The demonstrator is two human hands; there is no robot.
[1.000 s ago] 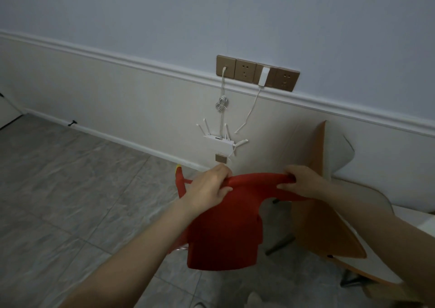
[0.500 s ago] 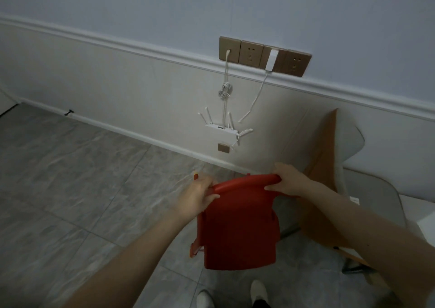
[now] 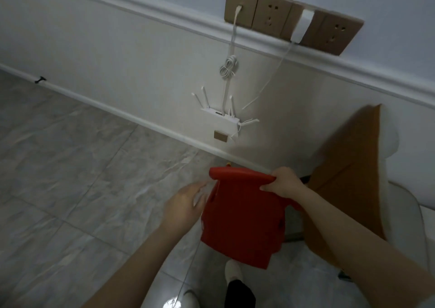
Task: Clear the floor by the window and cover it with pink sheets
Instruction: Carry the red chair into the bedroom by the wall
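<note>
Only the right hand (image 3: 283, 183) has its fingers clamped on the red chair's (image 3: 242, 218) top rail; the left hand (image 3: 186, 204) hangs open just beside its edge. Held one-sided above the floor (image 3: 70, 178), it could swing into the brown chair (image 3: 348, 183)

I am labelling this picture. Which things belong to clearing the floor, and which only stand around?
Part of the job:
red chair
right hand, gripping its top edge
left hand, beside it
floor

Only around:
router
wall sockets
orange chair
</note>
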